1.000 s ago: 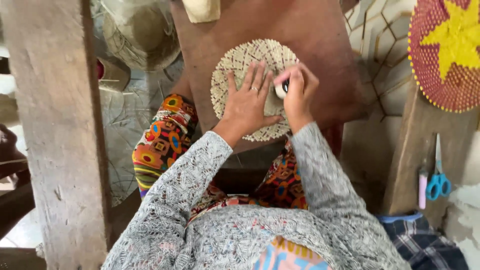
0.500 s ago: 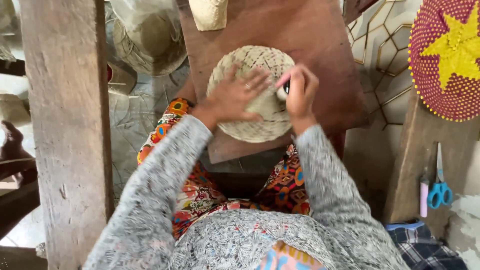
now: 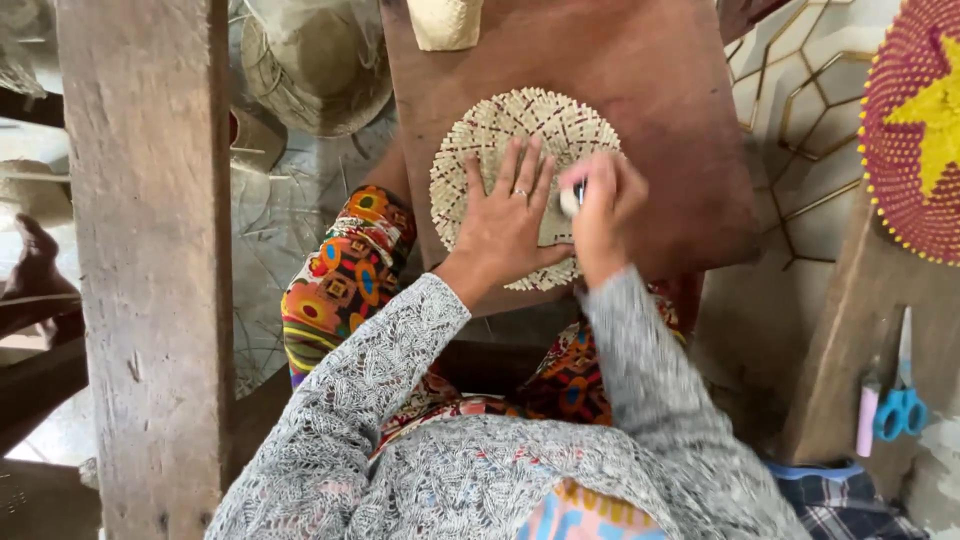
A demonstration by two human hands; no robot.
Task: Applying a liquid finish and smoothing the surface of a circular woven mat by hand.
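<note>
Pressing the woven mat with spread left hand fingers, right hand fingers clamp a small tool.

The mat is pale straw with thin dark lines in its weave. The bench is red-brown wood. The sleeves are grey with a white lace pattern. The skirt has orange, red, yellow and green flower shapes. The tray is dark red with a yellow star. The scissors have blue handles. The post is grey-brown wood.
</note>
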